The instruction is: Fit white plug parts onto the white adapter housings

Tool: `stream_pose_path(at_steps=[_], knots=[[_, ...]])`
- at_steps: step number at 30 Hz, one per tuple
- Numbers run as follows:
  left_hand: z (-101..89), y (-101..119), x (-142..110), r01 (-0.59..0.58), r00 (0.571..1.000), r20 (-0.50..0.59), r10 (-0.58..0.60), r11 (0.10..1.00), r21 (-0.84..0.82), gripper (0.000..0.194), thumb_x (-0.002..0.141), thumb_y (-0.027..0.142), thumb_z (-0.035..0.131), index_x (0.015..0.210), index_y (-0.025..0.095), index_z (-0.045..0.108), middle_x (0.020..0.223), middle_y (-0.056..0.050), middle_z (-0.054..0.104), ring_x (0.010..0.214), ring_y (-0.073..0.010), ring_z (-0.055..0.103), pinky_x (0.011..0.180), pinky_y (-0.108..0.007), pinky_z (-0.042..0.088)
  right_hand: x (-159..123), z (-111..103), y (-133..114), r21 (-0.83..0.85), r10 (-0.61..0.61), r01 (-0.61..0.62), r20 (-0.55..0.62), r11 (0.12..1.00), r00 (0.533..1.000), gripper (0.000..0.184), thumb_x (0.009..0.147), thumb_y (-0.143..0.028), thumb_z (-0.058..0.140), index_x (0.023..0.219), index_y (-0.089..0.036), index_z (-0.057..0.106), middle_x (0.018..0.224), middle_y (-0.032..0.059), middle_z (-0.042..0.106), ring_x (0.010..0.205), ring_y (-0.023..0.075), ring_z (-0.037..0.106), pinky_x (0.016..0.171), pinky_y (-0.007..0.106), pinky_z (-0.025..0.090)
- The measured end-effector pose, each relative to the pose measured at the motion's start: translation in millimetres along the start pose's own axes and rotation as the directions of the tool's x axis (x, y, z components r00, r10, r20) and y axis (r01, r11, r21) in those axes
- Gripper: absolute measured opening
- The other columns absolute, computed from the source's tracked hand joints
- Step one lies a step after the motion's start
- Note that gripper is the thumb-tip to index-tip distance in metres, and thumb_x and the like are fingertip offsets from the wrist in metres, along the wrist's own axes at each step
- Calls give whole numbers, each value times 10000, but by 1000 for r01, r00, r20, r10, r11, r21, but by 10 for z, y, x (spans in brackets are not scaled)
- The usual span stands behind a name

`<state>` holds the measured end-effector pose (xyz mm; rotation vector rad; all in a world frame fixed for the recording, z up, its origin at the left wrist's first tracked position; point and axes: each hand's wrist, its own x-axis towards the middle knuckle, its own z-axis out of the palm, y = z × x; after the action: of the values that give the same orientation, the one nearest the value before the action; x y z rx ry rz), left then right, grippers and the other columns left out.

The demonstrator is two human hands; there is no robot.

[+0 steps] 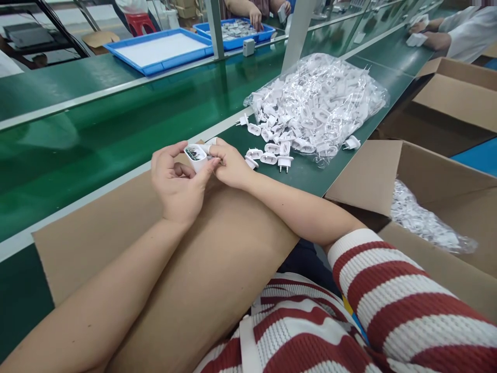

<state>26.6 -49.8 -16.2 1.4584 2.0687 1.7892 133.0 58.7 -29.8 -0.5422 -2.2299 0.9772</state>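
Observation:
My left hand (pixel 177 178) is closed around a white charger housing (pixel 197 157), its open end facing me with circuit parts showing inside. Close beside it, my right hand (pixel 232 165) is pinched at the housing's right side, and a small white piece, partly covered by the fingers, shows there. Its exact kind is hidden. Just right of my right hand lie several loose white plug caps (pixel 271 158), some with two pins showing. Behind them a clear plastic bag (pixel 318 103) full of the same caps spills some onto the green bench.
A cardboard sheet (pixel 217 248) lies under my forearms. Open cardboard boxes (pixel 361 181) stand at the right, one holding a plastic bag (pixel 423 217). Past the green conveyor (pixel 116 134) are blue trays (pixel 155 67) and a co-worker's hand (pixel 255 18). Another person works at far right.

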Motion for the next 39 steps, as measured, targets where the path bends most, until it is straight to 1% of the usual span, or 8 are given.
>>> stream_pose_path(at_steps=[4,14,24,26,30,33,36,39], knots=[[10,-14,9,-4,1000,-14,3,999,-40,565,681,430,955,1135,229,685,1285,-70,619,565,-45,540,525,-308,461,-2,17,15,17,-6,6,1,1000,1000,285,791,38,485,905,-180,628,1005,34,534,934,193,566,881,318,507],[8,-5,16,-23,999,-42,20,997,-70,574,654,342,966,1141,180,708,1259,-86,629,569,-37,528,539,-276,448,1,42,30,50,0,1,-12,999,1000,337,790,24,479,987,-170,673,1006,46,535,969,206,581,901,324,523],[-14,-26,1,-88,996,-25,87,996,-22,480,775,402,903,1198,276,714,1283,-81,619,578,-76,556,545,-327,484,12,37,10,23,6,-5,-31,1000,1000,420,803,21,451,1067,-158,724,998,55,532,938,203,583,887,319,520],[-34,-44,10,-155,988,-20,156,988,15,463,839,399,846,1264,277,710,1278,-92,640,687,-125,627,575,-322,518,16,18,-1,6,12,-11,-75,1000,997,430,815,3,448,1088,-163,737,1016,62,542,969,212,586,911,330,520],[-86,-112,58,-312,948,-31,316,946,84,452,938,358,725,1380,283,669,1322,-92,678,1186,-250,656,829,-361,597,30,-32,-10,140,88,-58,-223,988,971,345,843,-74,479,1030,-176,750,1074,63,577,989,200,598,937,335,531],[-116,-156,96,-366,928,-24,372,921,132,444,968,337,684,1410,299,649,1339,-75,701,1176,-246,670,928,-404,574,44,-78,-14,403,262,-156,-221,902,939,266,877,-151,478,931,-175,737,974,48,618,880,169,606,805,290,560],[-132,-172,122,-457,882,-27,471,868,192,441,962,302,694,1401,291,652,1294,-76,734,960,-234,716,961,-463,527,52,-117,-60,607,413,-291,-69,740,908,202,930,-277,530,928,-184,709,755,2,567,667,127,551,541,205,478],[-143,-167,137,-531,836,-5,548,812,241,482,946,256,706,1421,294,635,1283,-79,744,943,-245,713,982,-490,489,49,-130,-142,685,431,-363,78,632,899,237,903,-420,697,997,-203,679,673,-49,523,536,89,474,437,178,409]])
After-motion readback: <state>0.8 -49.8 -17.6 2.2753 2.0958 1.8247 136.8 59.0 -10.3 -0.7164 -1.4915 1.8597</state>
